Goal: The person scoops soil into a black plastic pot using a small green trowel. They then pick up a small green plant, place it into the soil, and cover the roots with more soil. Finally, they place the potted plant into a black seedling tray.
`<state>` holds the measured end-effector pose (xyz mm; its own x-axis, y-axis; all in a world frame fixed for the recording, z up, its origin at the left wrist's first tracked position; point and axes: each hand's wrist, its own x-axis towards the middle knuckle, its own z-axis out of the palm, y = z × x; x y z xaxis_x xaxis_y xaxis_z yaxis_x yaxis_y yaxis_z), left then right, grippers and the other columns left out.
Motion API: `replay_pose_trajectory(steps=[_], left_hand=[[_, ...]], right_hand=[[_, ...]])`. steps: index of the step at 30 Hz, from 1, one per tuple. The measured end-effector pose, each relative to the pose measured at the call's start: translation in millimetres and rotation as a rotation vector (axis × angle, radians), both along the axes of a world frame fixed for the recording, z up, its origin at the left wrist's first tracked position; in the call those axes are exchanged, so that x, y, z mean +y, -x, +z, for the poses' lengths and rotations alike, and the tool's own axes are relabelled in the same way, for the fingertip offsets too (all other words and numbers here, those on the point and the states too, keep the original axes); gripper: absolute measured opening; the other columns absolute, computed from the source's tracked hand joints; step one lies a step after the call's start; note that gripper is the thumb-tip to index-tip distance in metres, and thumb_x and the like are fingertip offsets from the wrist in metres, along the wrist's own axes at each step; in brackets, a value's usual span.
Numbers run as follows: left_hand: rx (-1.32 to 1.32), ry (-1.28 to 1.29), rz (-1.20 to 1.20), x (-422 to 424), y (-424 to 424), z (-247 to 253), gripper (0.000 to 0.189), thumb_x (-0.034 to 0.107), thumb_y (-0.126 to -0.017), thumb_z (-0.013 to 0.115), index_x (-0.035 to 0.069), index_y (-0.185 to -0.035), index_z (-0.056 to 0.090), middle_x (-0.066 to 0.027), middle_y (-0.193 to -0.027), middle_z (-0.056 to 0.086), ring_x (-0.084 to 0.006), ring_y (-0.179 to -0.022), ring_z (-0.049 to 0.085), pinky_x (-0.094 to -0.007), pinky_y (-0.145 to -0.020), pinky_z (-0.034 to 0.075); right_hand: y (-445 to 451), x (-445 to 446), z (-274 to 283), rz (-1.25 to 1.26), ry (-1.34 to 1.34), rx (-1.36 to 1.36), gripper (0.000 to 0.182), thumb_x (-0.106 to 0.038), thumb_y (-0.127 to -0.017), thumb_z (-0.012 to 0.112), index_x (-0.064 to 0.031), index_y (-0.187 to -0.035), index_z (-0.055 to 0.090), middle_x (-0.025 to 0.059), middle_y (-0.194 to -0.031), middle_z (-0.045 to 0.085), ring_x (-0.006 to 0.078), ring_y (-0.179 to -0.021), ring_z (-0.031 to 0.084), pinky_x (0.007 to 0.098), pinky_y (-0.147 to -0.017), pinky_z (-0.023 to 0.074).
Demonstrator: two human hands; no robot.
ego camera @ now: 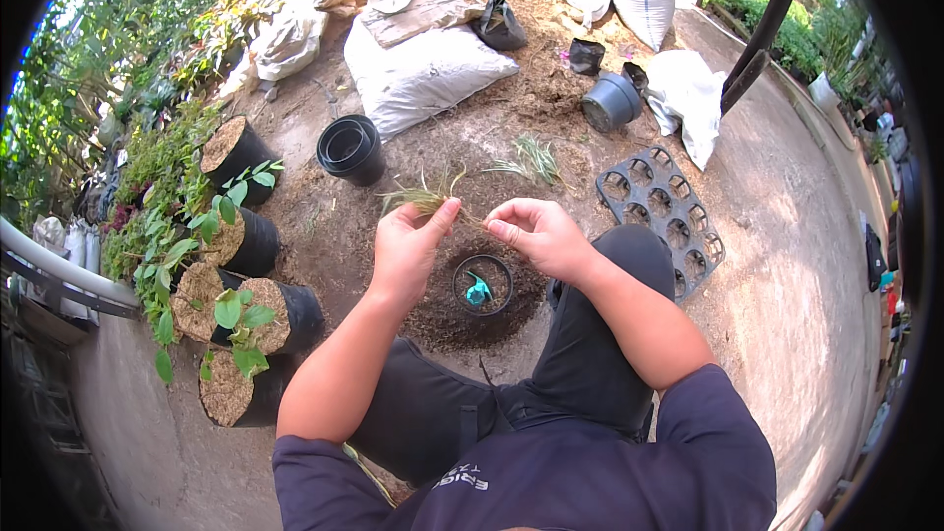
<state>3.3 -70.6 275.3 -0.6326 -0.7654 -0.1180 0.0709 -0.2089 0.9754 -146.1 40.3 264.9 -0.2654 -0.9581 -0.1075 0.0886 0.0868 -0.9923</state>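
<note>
Between thumb and fingers, my left hand (410, 247) pinches a small tuft of narrow-leaved grassy plants (425, 195), its leaves pointing up and left. Thin brownish roots reach from the tuft to my right hand (537, 234), whose thumb and forefinger pinch their ends. Below both hands, a round black pot (510, 293) stands on dark loose soil (442, 324), with a teal object (478, 290) inside, perhaps a small trowel or scoop. More striped, narrow-leaved plants (538, 160) lie on the ground beyond my hands.
Nested black pots (351, 151) stand front left, before a white sack (431, 74). A black cell tray (667, 217) lies beside my right knee. A grey pot (612, 102) lies tipped farther off. Several black bags of growing medium (299, 317) with leafy plants line the left.
</note>
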Motion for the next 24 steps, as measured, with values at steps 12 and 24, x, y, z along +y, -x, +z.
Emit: replay_pose_trajectory(steps=[12, 24], left_hand=[[-0.054, -0.014, 0.01, -3, -6, -6, 0.02, 0.023, -0.082, 0.065, 0.006, -0.093, 0.064, 0.0024, -0.075, 0.059, -0.0049, -0.068, 0.049, -0.0197, -0.06, 0.035], [0.084, -0.122, -0.203, -20, -17, -13, 0.016, 0.019, -0.085, 0.061, 0.006, -0.094, 0.06, 0.0019, -0.089, 0.058, -0.0054, -0.072, 0.049, -0.0194, -0.064, 0.037]], right_hand=[[-9, 1, 1, -0.062, 0.09, 0.444, 0.013, -0.014, -0.082, 0.063, -0.0013, -0.086, 0.061, -0.0027, -0.072, 0.057, 0.0033, -0.064, 0.048, 0.0208, -0.059, 0.0417], [0, 3, -4, -0.055, 0.048, 0.047, 0.02, -0.018, -0.084, 0.062, -0.0009, -0.094, 0.062, -0.0019, -0.076, 0.058, 0.004, -0.067, 0.049, 0.022, -0.063, 0.043]])
